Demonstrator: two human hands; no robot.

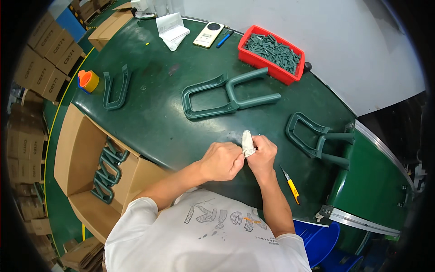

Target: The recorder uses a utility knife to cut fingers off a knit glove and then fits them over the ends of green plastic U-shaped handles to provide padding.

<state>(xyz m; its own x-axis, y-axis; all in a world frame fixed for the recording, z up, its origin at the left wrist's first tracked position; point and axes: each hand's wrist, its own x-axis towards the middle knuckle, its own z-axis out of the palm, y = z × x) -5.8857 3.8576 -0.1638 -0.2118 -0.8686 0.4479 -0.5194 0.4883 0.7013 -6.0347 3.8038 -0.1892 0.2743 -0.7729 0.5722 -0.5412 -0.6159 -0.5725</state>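
Observation:
My left hand and my right hand meet over the near edge of the green table. A white knitted finger cover stands up between them, apparently over a digit of my right hand. The closed fingers of my left hand grip at its lower edge. My right fingers are curled; whatever they may enclose is hidden. Beyond my hands lie two joined dark-green U-shaped pieces. A yellow utility knife, its blade out, rests to the right of my right forearm.
A similar green frame reaches the conveyor at right. A green U-shaped piece and tape roll lie left. Far back are a red bin of green strips, papers, a blue pen. An open carton holds green frames.

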